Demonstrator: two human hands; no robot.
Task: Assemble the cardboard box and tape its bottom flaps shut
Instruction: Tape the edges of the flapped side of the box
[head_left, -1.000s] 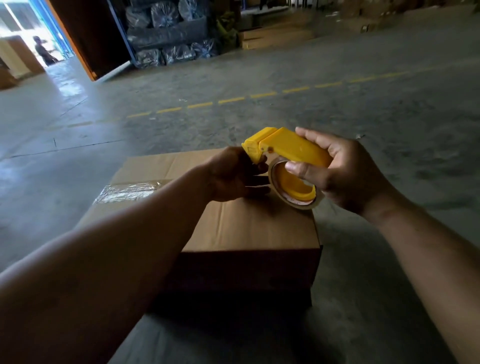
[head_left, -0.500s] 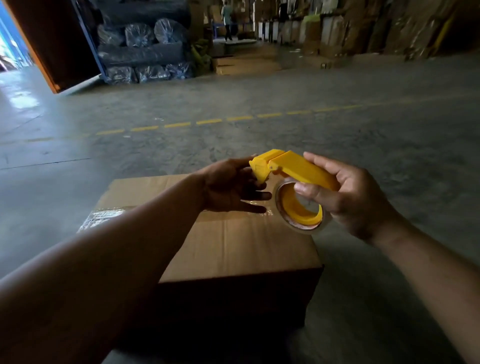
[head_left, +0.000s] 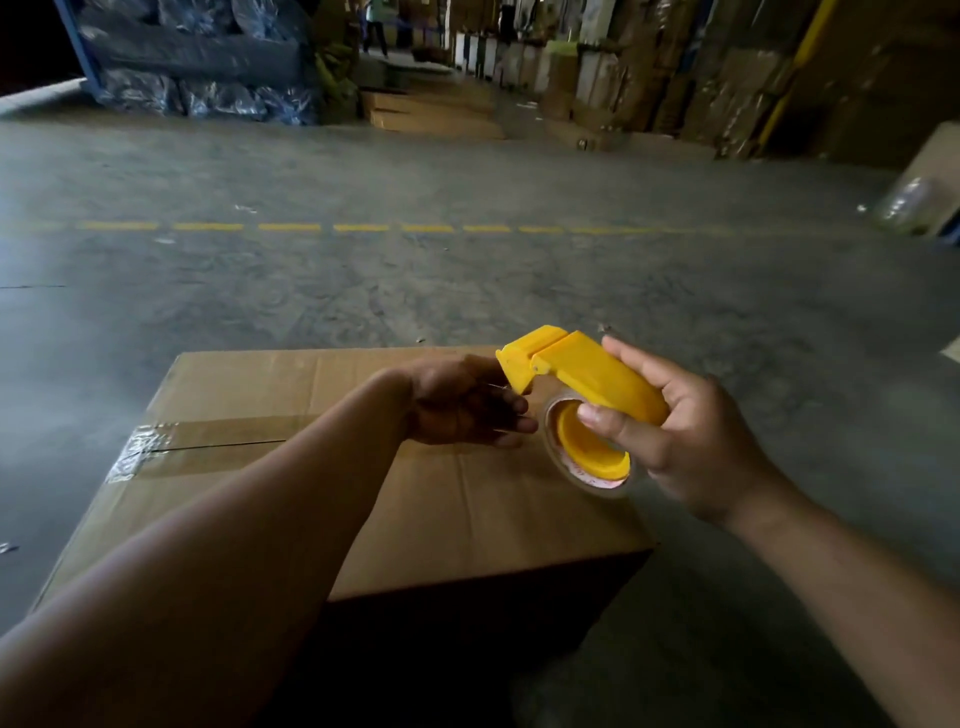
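Counts, head view:
- 1 brown corrugated cardboard box (head_left: 467, 499), closed flaps facing up
- 1 strip of clear packing tape (head_left: 208, 441) along its centre seam, wrinkled at left end
- 1 yellow plastic handheld tape dispenser (head_left: 587, 374)
- 1 roll of clear tape (head_left: 582, 480) on the dispenser's yellow hub
- 2 bare hands: left hand (head_left: 462, 400), right hand (head_left: 691, 431); 2 forearms
- 1 dashed yellow line (head_left: 358, 227) on grey concrete floor, approx 9 dashes visible, rightmost ones faint
- 1 person standing far back (head_left: 374, 26), blurred
- 1 clear plastic bottle-like item (head_left: 904, 205) at right edge, can't confirm what it is
- flat cardboard stacks (head_left: 431, 114) & plastic-wrapped dark bundles (head_left: 208, 98) in bkgd: several each, too blurred for exact no.
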